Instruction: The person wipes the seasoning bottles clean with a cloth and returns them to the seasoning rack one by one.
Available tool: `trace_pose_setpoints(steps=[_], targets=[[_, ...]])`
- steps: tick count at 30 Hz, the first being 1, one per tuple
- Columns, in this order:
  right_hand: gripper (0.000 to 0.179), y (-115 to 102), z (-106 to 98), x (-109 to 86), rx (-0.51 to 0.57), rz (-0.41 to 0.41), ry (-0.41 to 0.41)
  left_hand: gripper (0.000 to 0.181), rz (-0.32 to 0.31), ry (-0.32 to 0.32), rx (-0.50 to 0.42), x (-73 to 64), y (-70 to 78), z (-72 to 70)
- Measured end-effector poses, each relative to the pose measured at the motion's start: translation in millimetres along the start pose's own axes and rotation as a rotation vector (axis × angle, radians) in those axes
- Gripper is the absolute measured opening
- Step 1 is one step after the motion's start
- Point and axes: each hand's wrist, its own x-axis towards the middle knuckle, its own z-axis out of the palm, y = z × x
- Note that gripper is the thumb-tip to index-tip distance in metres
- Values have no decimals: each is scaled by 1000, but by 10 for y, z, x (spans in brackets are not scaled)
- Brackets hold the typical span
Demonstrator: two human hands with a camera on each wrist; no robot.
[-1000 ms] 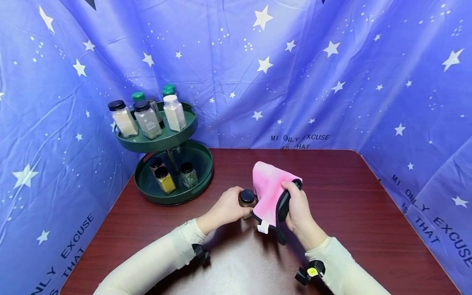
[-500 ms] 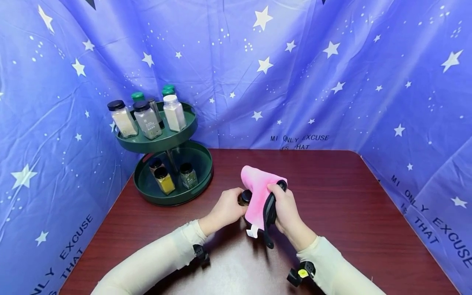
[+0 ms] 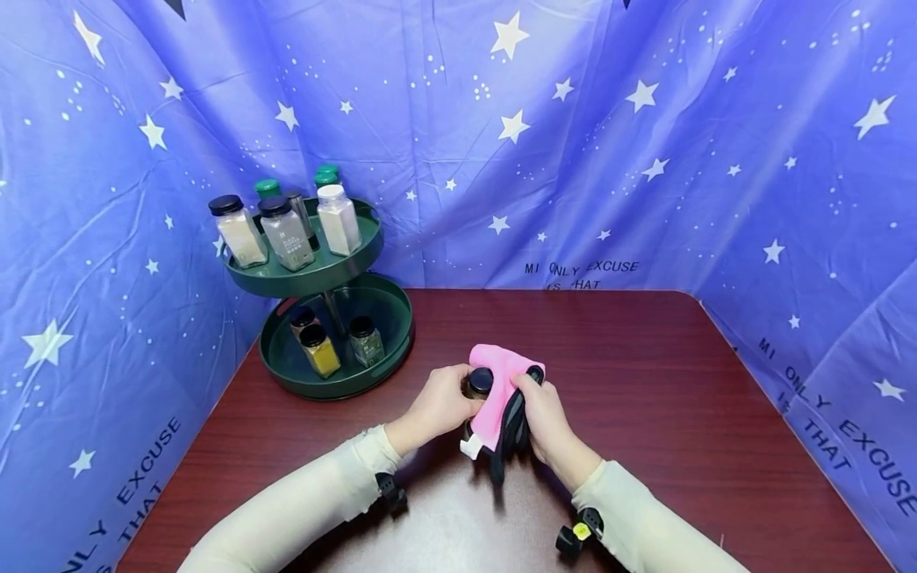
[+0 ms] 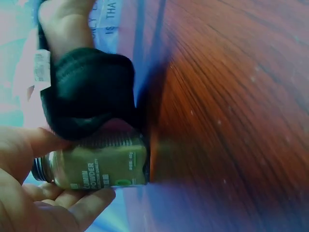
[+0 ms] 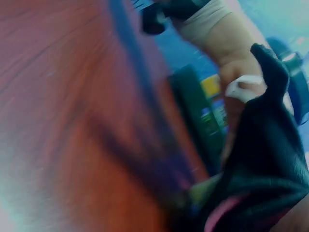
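My left hand (image 3: 438, 406) grips a small clear spice jar (image 4: 104, 166) with a black lid, held upright. Its label, partly covered by fingers, reads "POWDER", and the contents look greenish-brown. A cloth (image 3: 501, 363), pink on one face and black on the other, is pinched in my right hand (image 3: 550, 420). It lies against the jar's right side and far side, with a white tag hanging at its lower corner. In the right wrist view the black face (image 5: 270, 140) hides most of the jar. Whether the jar's base touches the table cannot be made out.
A green two-tier round rack (image 3: 308, 280) stands at the back left. Several jars sit on its upper tier, among them a white-capped jar (image 3: 339, 219). The lower tier holds a yellow jar (image 3: 320, 352) and others. A starry blue curtain (image 3: 458, 143) surrounds the reddish-brown table (image 3: 630, 342).
My right hand has moved left and a little down, bringing the cloth against the jar, and the cloth is more bunched. The left hand and jar have hardly moved.
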Motion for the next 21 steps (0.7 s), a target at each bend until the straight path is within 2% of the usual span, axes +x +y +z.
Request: trace_pose_setpoints(steps=[6, 9, 12, 18, 21], targets=[[15, -265, 6, -66, 156, -53, -62, 25, 1, -22, 3, 4, -13, -8], [17, -329, -2, -81, 196, -80, -106, 24, 8, -23, 17, 3, -16, -12], [16, -265, -13, -63, 179, -83, -102, 26, 21, -16, 37, 2, -29, -2], [16, -9, -33, 4, 67, 12, -17, 30, 13, -23, 4, 3, -29, 4], [16, -5, -28, -9, 40, 26, -10, 29, 10, -22, -9, 0, -33, 12]])
